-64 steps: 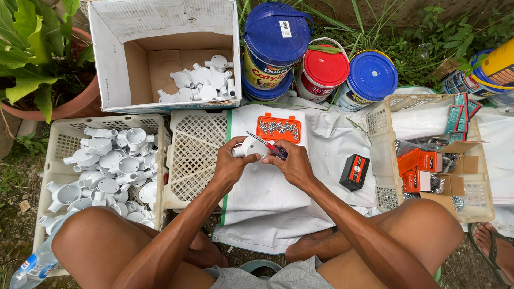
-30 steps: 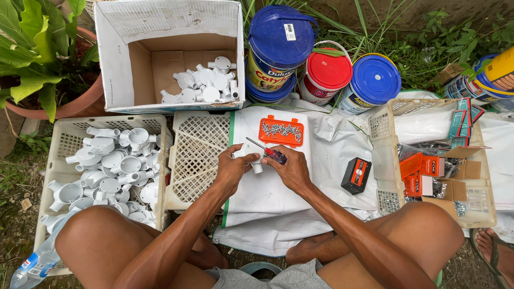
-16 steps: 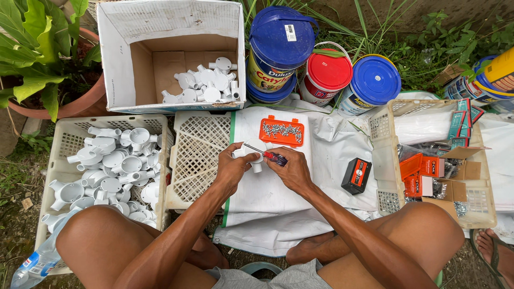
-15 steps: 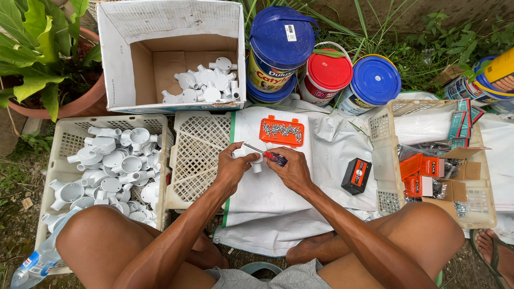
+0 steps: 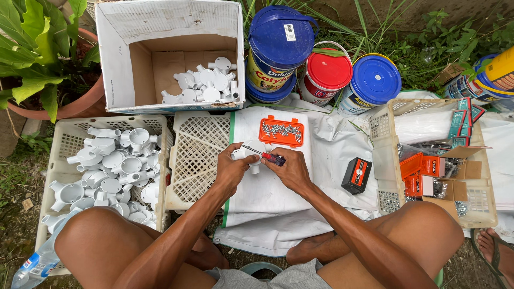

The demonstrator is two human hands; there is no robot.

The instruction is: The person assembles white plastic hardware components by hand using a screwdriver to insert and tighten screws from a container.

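Fitting: one white plastic conduit box (image 5: 247, 159), round-bodied with stubby tube outlets, sits in your left hand (image 5: 231, 170) above the white sack (image 5: 267, 198) on the ground between your knees.
Left hand: your fingers are curled tight around the fitting, covering most of it.
Screwdriver: one, thin metal shaft with a red and dark handle (image 5: 266, 156); its tip points left into the fitting.
Right hand: your right hand (image 5: 289, 170) is closed around the screwdriver handle, just beside your left.
Screw tray: one orange plastic lid-shaped tray (image 5: 281, 131), rectangular with small tabs, holding a heap of small grey metal screws, too many to count; it lies just beyond your hands.
Crates: three cream plastic lattice crates. You have the left crate (image 5: 59, 147) heaped with many smooth white fittings, the middle crate (image 5: 195, 155) bare, and the right crate (image 5: 388, 160) holding orange cardboard boxes and clear bags.
Cardboard box: one, white outside and brown inside (image 5: 171, 53), with about a dozen white fittings in its far corner.
Paint tubs: three round ones beyond the sack, two with blue lids (image 5: 281, 35) (image 5: 375, 80) and one with a red lid (image 5: 327, 69).
Small carton: one black and orange carton (image 5: 356, 175), lying on the sack to your right.
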